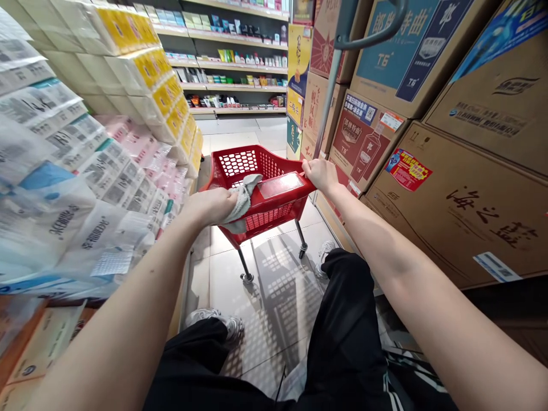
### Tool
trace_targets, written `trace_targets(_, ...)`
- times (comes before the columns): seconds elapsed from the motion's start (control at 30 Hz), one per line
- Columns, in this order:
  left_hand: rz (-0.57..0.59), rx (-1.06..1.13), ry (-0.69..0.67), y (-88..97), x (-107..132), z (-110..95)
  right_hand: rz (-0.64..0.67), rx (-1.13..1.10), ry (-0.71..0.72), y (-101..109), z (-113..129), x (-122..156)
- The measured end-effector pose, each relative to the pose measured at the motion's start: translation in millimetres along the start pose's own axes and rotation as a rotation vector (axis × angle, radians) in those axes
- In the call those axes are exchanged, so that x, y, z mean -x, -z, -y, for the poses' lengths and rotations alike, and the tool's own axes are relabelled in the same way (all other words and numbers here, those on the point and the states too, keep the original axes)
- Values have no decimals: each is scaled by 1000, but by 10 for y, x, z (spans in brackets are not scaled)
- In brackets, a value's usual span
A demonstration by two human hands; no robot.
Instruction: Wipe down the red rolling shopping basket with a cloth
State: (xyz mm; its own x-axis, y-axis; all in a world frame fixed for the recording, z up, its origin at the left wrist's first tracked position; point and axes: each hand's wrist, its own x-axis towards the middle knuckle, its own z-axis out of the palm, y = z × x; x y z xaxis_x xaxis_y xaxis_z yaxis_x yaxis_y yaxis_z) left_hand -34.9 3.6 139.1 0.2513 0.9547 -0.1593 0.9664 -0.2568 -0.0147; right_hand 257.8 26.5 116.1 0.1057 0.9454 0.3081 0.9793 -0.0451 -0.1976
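— Shop aisle, pale tiled floor (240,140), goods stacked on both sides. Position of the trolley?
— Red trolley (252,162) stands on its castors mid-aisle, straight ahead of the person. Its basket points toward the far shelves (233,74).
— Left hand?
— Left hand (214,205) is on the left end of the handle (280,187). The grip is closed, with the fingers curled over a grey cloth (245,197). The cloth is pressed against the bar and hangs down over the basket's mesh wall.
— Right hand?
— Right hand (320,174) is on the right end of the same handle. The grip is closed round the bar alone. Both arms are extended.
— Below the arms?
— Black trousers (342,319) and pale shoes (214,318). The right foot is forward, near the rear castor (303,249).
— Surroundings?
— On the left, wrapped paper packs (64,171) in white and pink sit close beside the left forearm, with yellow packs (145,68) above them. On the right, brown cartons (471,205) with printed labels are stacked high, just beside the right arm. A grey metal pole (331,97) rises in front of them. The goods on the far shelves are too small to identify.
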Motion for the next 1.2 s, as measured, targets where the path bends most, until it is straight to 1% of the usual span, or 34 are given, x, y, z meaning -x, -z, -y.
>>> trace_targets(0.07, -15, 8, -30, 29, -20, -5, 10, -25, -8, 5, 64, 33)
trace_targets(0.17, -137, -13, -81, -37, 45, 16, 118, -109, 11, 25, 188, 41)
trace_targets(0.2, -197, -34, -83, -79, 75, 27, 163, -128, 17, 32, 226, 31)
trace_targets(0.27, -347, -74, -28, -187, 129, 49, 239, -134, 9, 40, 283, 1)
trace_targets(0.33, -503, -81, 7, -326, 173, 71, 273, -111, -9, 37, 302, -31)
trace_targets(0.37, -574, -66, 2, -404, 193, 82, 268, -98, -12, 32, 296, -44)
trace_targets(0.4, -638, -37, -25, -485, 213, 95, 253, -85, -9, 26, 281, -54)
trace_targets(0.47, -744, 55, -143, -639, 254, 126, 213, -66, 12, 15, 232, -67)
trace_targets(0.53, -800, 154, -251, -746, 290, 165, 186, -53, 36, 8, 174, -73)
trace_targets(0.6, -788, 225, -305, -763, 304, 212, 172, -40, 56, 8, 127, -76)
trace_targets(0.63, -759, 251, -304, -731, 299, 237, 167, -34, 65, 11, 111, -77)
trace_targets(0.67, -705, 274, -296, -676, 285, 265, 163, -28, 71, 16, 101, -76)
trace_targets(0.73, -550, 320, -281, -524, 239, 329, 162, -15, 75, 28, 92, -74)
trace_targets(0.8, -360, 373, -299, -379, 181, 401, 166, -10, 76, 42, 91, -70)
trace_targets(0.83, -293, 399, -304, -333, 154, 438, 166, -11, 80, 48, 90, -68)
trace_targets(0.87, -257, 425, -302, -311, 132, 475, 163, -14, 85, 53, 88, -66)
trace_targets(0.93, -278, 475, -271, -345, 104, 539, 154, -22, 95, 58, 80, -61)
trace_targets(1.07, -452, 601, -214, -591, 147, 579, 157, -28, 98, 69, 70, -49)
trace_targets(1.13, -523, 606, -260, -690, 227, 530, 169, -19, 79, 77, 65, -44)
trace_targets(1.2, -588, 514, -382, -719, 343, 427, 177, -15, 55, 79, 52, -44)
